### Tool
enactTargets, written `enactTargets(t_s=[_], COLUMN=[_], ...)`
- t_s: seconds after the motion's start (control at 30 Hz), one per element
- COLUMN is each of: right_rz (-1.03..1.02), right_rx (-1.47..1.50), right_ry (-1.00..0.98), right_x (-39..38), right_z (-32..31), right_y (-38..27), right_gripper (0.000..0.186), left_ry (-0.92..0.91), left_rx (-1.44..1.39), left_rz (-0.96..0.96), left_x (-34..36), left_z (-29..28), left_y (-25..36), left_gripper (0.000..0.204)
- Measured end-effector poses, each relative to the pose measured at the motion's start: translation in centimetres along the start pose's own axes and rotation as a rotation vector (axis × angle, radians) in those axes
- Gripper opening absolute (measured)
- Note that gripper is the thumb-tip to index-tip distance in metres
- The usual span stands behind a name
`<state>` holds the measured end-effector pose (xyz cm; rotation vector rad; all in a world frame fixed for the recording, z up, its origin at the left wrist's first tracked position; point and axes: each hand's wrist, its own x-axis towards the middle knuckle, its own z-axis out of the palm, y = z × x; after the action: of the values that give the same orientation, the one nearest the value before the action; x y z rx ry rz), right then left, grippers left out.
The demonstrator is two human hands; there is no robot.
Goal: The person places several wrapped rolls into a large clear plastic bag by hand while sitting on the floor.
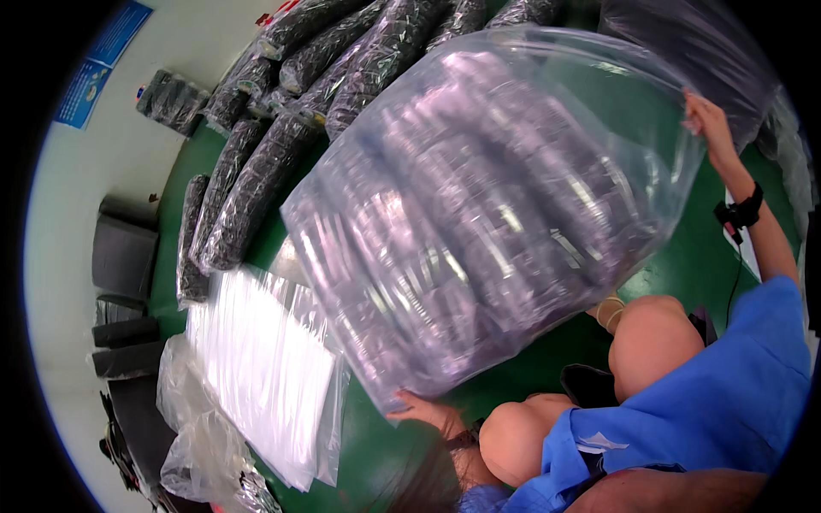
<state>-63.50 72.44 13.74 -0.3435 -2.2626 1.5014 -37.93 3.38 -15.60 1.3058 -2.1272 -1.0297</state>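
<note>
A large clear plastic bag (479, 231) with several long, dark, plastic-wrapped bundles inside fills the middle, tilted toward the upper right. My left hand (419, 409) pinches its lower-left corner. Up at the right, my right hand (703, 120) grips the loose upper end of the bag, where the clear film has nothing dark behind it. My knees and blue clothing are below the bag.
Several long wrapped rolls (256, 188) lie on the green floor (522, 385) at the upper left. A stack of white plastic sheets (256, 368) and crumpled film (192, 462) are lower left. Dark padded pieces (124, 256) line the wall; a dark bulky bag (676, 43) is upper right.
</note>
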Motion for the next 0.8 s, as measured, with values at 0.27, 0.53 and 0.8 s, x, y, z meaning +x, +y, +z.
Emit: enactTargets(t_s=[0.27,0.53,0.8], right_rz=[0.049,0.292,0.751], right_rx=[-0.201,-0.73,-1.83], right_ry=[0.457,0.824,0.524], right_x=[-4.1,-19.2,-23.6], right_z=[-21.6,-50.7,-47.9], right_y=[6.7,14.8,18.6], right_gripper=[0.035,0.051,0.053], left_ry=[-0.484,-1.697,-1.99], left_rx=[-0.316,-0.386,-0.506], left_rz=[-0.024,0.217,0.221], left_x=[-7.9,-12.4,-10.1], left_z=[8.1,12.2,9.4], left_y=[12.2,20.6,29.4], left_gripper=[0.117,0.077,0.037])
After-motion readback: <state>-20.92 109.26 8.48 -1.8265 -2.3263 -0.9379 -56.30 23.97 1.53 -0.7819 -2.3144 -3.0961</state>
